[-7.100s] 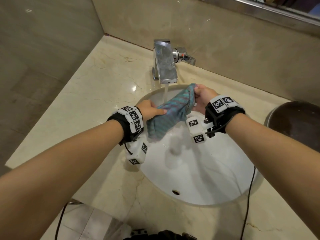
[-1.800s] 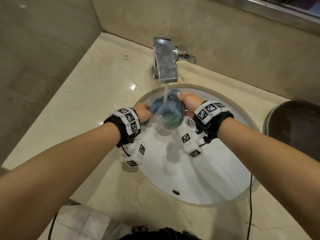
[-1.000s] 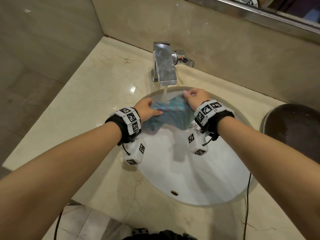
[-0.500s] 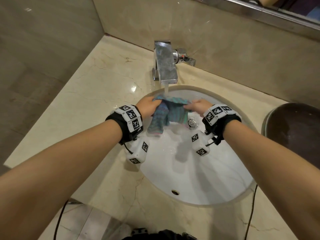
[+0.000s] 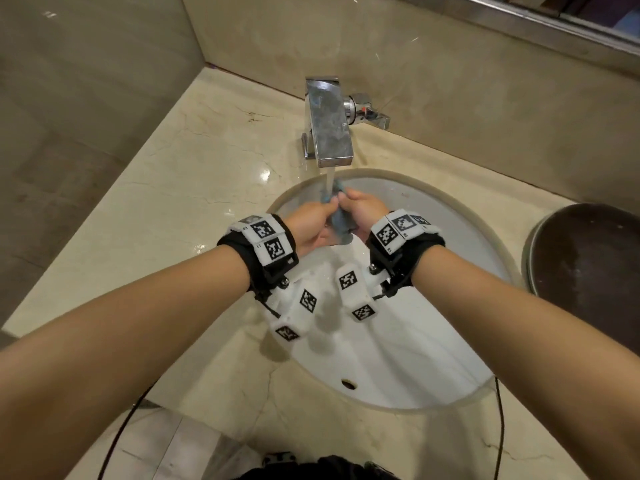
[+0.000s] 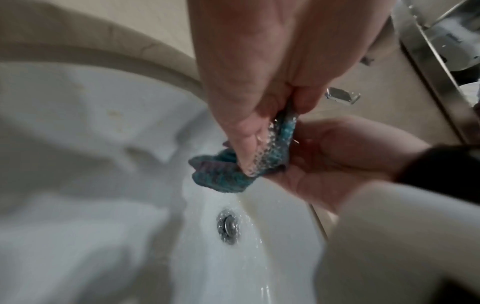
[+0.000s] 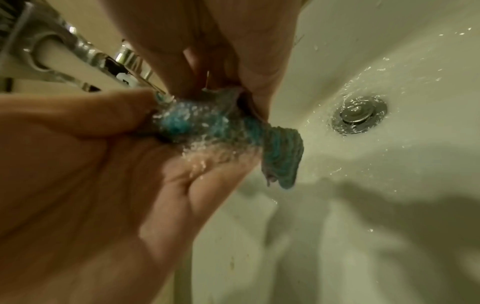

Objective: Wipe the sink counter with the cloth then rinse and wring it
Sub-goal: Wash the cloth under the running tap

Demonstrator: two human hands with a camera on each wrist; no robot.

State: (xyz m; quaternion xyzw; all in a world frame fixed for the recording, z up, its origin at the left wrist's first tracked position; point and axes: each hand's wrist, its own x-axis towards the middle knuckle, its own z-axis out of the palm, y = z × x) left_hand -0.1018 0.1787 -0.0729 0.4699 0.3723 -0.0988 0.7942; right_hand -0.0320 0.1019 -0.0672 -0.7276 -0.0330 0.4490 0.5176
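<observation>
Both hands meet over the back of the white sink (image 5: 398,341), right under the running tap (image 5: 329,123). A wet blue-green knitted cloth (image 5: 337,218) is bunched up between them. My left hand (image 5: 310,225) pinches it from the left, thumb and fingers curled round the fabric (image 6: 233,170). My right hand (image 5: 362,211) grips it from the right, and a loose end (image 7: 283,156) hangs below the fingers. Water runs over the cloth and my left palm (image 7: 182,164) and falls toward the drain (image 7: 359,115).
The beige marble counter (image 5: 207,174) surrounds the basin, and walls stand at the left and behind. A dark round object (image 5: 588,271) sits on the counter at the right. The tap's lever (image 5: 370,114) points right. A thin cable (image 5: 500,427) hangs over the counter's front right.
Half a second ago the cloth was stretched out between the hands. The hands have come together and the cloth is now squeezed into a small bundle under the stream.
</observation>
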